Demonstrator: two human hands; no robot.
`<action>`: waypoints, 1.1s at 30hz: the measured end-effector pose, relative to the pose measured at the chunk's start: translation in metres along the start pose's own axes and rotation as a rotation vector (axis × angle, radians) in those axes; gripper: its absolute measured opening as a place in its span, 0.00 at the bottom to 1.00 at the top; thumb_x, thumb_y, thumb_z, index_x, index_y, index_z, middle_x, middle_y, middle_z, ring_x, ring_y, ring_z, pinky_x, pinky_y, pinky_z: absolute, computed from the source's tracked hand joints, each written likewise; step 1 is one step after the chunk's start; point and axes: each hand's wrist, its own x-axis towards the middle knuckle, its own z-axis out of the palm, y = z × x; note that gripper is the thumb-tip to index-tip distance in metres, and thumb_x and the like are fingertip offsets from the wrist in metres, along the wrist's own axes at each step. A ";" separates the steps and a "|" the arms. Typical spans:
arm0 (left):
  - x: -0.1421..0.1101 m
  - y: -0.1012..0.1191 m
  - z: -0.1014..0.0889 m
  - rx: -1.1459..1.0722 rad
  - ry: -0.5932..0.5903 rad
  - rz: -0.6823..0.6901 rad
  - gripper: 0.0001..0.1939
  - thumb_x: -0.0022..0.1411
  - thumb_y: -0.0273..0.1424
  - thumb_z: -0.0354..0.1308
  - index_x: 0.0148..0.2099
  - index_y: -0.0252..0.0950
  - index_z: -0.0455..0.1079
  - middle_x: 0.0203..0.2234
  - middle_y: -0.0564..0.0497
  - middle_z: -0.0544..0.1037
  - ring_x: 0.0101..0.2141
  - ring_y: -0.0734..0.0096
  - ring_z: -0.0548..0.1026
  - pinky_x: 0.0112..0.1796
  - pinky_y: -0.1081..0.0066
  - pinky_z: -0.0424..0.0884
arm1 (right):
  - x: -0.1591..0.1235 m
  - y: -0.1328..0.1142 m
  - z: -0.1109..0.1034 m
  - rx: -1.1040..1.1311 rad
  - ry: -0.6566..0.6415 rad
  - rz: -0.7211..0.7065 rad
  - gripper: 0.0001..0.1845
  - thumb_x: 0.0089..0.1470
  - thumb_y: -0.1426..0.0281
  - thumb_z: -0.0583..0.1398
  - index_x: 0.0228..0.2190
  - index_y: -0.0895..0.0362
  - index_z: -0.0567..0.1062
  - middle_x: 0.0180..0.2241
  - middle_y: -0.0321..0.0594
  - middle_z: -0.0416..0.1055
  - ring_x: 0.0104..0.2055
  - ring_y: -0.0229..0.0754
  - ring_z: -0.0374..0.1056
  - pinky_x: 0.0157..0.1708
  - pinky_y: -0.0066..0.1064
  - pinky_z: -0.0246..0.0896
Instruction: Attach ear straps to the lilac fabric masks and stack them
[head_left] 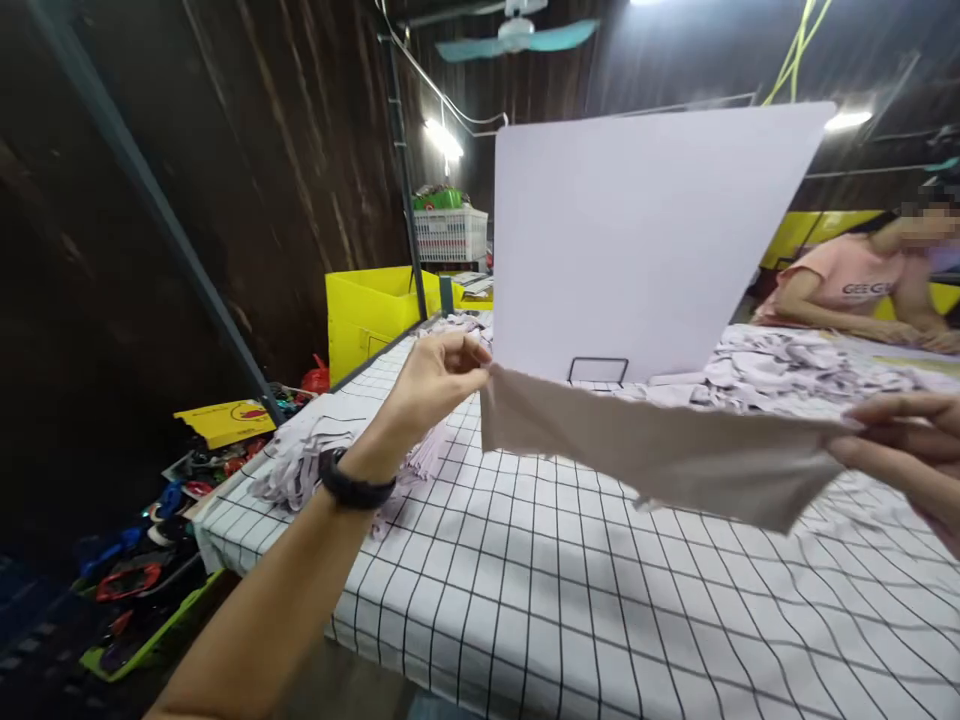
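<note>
A greyish-beige fabric strip [637,440] is stretched out above the table, held between my two hands. My left hand [442,375] pinches its upper left corner between thumb and fingers; a black band circles that wrist. At the right edge of the view, my right hand [911,445] pinches the strip's other end, and part of this hand is cut off by the frame. The strip's lower edge hangs loose and slopes down to the right. Beneath it lies a white cloth with a black grid [525,590] covering the table.
A white board [630,240] stands upright on a wire stand [598,372] behind the strip. Pale fabric pieces form a stack [304,465] at left and a heap [787,365] at right. A co-worker in a pink shirt [847,275] leans over the table. Yellow bin [367,310] stands beyond.
</note>
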 end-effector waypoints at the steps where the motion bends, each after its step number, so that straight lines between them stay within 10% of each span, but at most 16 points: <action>1: -0.006 0.001 -0.007 0.000 -0.013 -0.026 0.06 0.53 0.28 0.64 0.35 0.32 0.74 0.30 0.50 0.79 0.31 0.72 0.76 0.33 0.73 0.72 | -0.001 0.005 0.001 0.045 -0.025 0.046 0.26 0.31 0.54 0.76 0.33 0.50 0.79 0.31 0.42 0.76 0.34 0.48 0.74 0.31 0.37 0.70; 5: -0.011 -0.029 -0.018 0.105 -0.020 -0.168 0.07 0.53 0.28 0.63 0.37 0.33 0.74 0.27 0.52 0.77 0.29 0.72 0.75 0.30 0.74 0.69 | -0.001 0.030 0.027 0.165 -0.249 0.300 0.33 0.25 0.50 0.77 0.33 0.51 0.79 0.31 0.45 0.78 0.36 0.52 0.76 0.32 0.38 0.74; 10: 0.006 -0.111 0.003 0.483 -0.121 -0.517 0.12 0.53 0.20 0.56 0.41 0.34 0.73 0.22 0.55 0.74 0.27 0.71 0.75 0.27 0.75 0.66 | -0.001 0.091 0.090 0.058 -0.571 0.364 0.23 0.47 0.50 0.68 0.37 0.54 0.75 0.29 0.43 0.79 0.36 0.50 0.76 0.36 0.38 0.72; 16: 0.036 -0.191 0.039 0.733 -0.143 -0.647 0.16 0.48 0.15 0.55 0.39 0.33 0.73 0.27 0.48 0.78 0.31 0.61 0.77 0.28 0.70 0.66 | 0.024 0.156 0.165 -0.214 -0.523 0.220 0.08 0.46 0.64 0.59 0.30 0.52 0.71 0.20 0.34 0.72 0.25 0.46 0.71 0.28 0.36 0.66; 20: 0.050 -0.217 0.056 0.817 -0.170 -0.571 0.20 0.53 0.15 0.54 0.47 0.32 0.73 0.37 0.42 0.79 0.40 0.53 0.78 0.37 0.63 0.71 | 0.044 0.170 0.191 -0.348 -0.480 0.142 0.09 0.50 0.69 0.56 0.35 0.54 0.73 0.33 0.44 0.78 0.38 0.51 0.75 0.41 0.43 0.69; 24: 0.042 -0.220 0.070 0.810 -0.296 -0.355 0.22 0.59 0.18 0.55 0.55 0.36 0.71 0.55 0.40 0.73 0.56 0.51 0.70 0.54 0.55 0.68 | 0.025 0.162 0.197 -0.383 -0.598 0.022 0.16 0.55 0.68 0.57 0.44 0.56 0.77 0.60 0.53 0.69 0.64 0.58 0.62 0.62 0.53 0.54; 29: 0.013 -0.204 0.079 0.688 -0.492 -0.173 0.13 0.65 0.30 0.60 0.52 0.39 0.73 0.50 0.47 0.74 0.54 0.59 0.70 0.56 0.60 0.69 | -0.033 0.132 0.165 -0.331 -1.006 -0.091 0.21 0.63 0.53 0.56 0.49 0.49 0.80 0.63 0.44 0.69 0.68 0.60 0.56 0.65 0.61 0.49; 33: -0.025 -0.189 0.071 0.653 -0.489 -0.174 0.10 0.67 0.34 0.59 0.49 0.37 0.74 0.45 0.46 0.76 0.49 0.57 0.71 0.53 0.53 0.69 | -0.065 0.120 0.122 -0.292 -1.223 -0.044 0.23 0.65 0.50 0.55 0.53 0.44 0.79 0.61 0.41 0.71 0.65 0.57 0.61 0.59 0.52 0.64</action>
